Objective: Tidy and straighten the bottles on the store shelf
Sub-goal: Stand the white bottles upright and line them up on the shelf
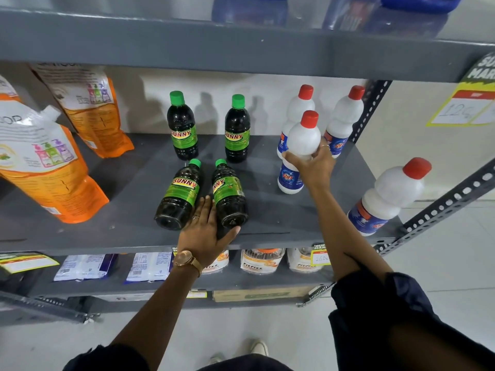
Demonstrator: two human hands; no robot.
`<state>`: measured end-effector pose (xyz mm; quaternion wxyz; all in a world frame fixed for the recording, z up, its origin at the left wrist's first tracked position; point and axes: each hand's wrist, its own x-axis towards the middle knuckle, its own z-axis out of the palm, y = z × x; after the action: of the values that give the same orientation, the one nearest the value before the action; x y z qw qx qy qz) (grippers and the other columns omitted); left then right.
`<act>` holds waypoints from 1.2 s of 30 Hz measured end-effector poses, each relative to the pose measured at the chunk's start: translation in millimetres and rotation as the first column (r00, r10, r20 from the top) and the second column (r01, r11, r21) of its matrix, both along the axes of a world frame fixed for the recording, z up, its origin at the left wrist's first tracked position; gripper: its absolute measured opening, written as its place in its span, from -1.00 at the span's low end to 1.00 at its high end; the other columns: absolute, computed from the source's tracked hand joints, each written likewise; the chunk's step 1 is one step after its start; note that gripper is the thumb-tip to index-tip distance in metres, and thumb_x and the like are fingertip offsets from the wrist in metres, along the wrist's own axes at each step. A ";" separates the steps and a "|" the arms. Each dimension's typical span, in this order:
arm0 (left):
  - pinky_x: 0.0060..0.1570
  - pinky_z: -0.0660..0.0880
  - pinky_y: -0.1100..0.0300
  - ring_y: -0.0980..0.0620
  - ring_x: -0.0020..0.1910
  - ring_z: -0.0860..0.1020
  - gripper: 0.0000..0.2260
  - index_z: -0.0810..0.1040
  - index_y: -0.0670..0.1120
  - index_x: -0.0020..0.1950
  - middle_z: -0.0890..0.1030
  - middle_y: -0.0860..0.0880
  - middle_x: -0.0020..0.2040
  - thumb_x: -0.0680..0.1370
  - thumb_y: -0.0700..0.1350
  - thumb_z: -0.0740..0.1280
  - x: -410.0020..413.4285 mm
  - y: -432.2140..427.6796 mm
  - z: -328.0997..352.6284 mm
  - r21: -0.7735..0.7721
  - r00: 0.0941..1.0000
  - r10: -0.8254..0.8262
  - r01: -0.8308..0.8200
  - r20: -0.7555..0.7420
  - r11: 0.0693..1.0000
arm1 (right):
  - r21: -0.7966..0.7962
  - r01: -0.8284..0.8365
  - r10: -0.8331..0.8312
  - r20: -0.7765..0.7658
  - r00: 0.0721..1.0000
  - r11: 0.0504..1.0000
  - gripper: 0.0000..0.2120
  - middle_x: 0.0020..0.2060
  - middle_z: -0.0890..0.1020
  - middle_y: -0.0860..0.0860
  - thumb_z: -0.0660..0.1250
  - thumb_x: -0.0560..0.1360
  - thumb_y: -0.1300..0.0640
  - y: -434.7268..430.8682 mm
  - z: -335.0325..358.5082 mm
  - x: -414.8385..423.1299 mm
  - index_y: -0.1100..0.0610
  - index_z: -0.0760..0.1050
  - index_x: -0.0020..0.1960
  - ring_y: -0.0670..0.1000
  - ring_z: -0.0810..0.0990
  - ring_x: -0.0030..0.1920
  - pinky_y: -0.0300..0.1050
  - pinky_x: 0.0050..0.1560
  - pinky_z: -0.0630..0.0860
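On the grey shelf (267,218) stand several dark bottles with green caps: two at the back (182,129) (237,132) and two nearer the front edge (180,195) (229,195). My left hand (205,232) lies flat between the two front ones, fingers apart, touching both. To the right are several white bottles with red caps. My right hand (314,167) grips the middle of one white bottle (301,145). Two more white bottles (300,108) (342,119) stand behind it. Another white bottle (388,196) stands at the shelf's right front corner.
Orange refill pouches (48,167) (88,108) lean at the left of the shelf. A perforated metal upright (439,207) runs at the right. Price tags (463,103) hang from the shelf above. Packets and jars (261,259) fill the shelf below.
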<state>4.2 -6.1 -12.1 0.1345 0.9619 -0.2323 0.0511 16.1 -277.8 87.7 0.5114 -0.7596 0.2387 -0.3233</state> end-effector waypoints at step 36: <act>0.47 0.12 0.01 -0.09 0.53 0.14 -0.12 0.21 -0.20 0.48 0.23 -0.18 0.52 0.41 0.43 -0.11 -3.3 -0.7 3.6 0.037 1.000 -0.017 0.017 0.005 0.999 | 0.029 0.056 -0.054 -0.057 0.997 0.998 -0.36 0.09 0.65 0.04 0.61 0.25 0.04 18.1 -76.5 -128.4 0.16 0.47 0.25 0.01 0.65 0.02 -0.12 0.01 0.62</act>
<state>1.0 -6.8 -8.4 0.1163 0.9621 -0.2417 0.0483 -112.3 -259.7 11.2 0.5070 -0.7536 0.2785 -0.3122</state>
